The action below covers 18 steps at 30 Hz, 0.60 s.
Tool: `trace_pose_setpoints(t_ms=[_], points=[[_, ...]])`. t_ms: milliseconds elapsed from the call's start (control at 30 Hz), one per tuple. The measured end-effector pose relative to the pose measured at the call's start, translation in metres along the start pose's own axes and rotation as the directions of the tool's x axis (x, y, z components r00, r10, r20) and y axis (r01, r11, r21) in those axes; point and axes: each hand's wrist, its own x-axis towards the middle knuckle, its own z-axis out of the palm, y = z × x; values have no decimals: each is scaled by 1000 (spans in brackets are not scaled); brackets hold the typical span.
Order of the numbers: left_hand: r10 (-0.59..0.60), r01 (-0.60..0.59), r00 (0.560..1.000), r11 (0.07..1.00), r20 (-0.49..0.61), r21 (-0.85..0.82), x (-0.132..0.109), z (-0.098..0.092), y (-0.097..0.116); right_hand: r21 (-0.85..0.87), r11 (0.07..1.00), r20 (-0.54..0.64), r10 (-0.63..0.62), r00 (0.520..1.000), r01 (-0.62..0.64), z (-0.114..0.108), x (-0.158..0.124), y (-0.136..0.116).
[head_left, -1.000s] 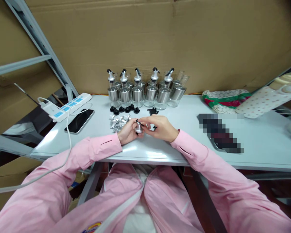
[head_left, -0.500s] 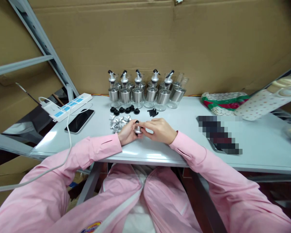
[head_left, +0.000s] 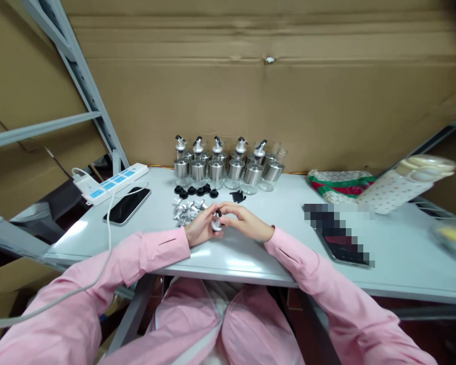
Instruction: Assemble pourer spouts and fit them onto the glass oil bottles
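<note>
My left hand (head_left: 200, 228) and my right hand (head_left: 243, 224) meet over the grey table (head_left: 251, 253), both closed on a small silver pourer cap (head_left: 216, 223) with a black tip. The right fingers pinch at the black part on top. Just left of my hands lies a pile of silver pourer caps (head_left: 186, 209). Behind it sit a row of black rubber stoppers (head_left: 196, 191) and a small heap of black spout parts (head_left: 236, 195). Several steel-and-glass oil bottles (head_left: 228, 166) stand at the back, some topped with pourers.
A dark phone (head_left: 126, 205) and a white power strip (head_left: 112, 182) with its cable lie at the left. A blurred-out dark object (head_left: 338, 233), a patterned cloth (head_left: 340, 183) and a dotted bottle (head_left: 406, 183) are at the right. A cardboard wall stands behind; metal shelving rises on the left.
The camera has tilted upward, so the table sits lower in view. My hands stay together on the silver cap, the right fingers shifting slightly on its black top.
</note>
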Motion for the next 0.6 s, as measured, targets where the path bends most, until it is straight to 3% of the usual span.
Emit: trace_pose_setpoints(t_ms=[133,367,500,600], points=[[17,-16,1000,999,19,-31,-2,0,0,104,990,-74,103,992,-95,2,-1,-6],[-25,25,1000,999,-19,30,-5,-1,4,98,995,-346,48,937,-15,-9,3,-10],[-40,42,998,998,-39,47,-3,-1,3,29,1000,-547,23,836,-9,-33,11,-6],[-35,40,999,988,-39,148,-4,1,1,-109,978,-651,64,756,-177,-58,18,10]])
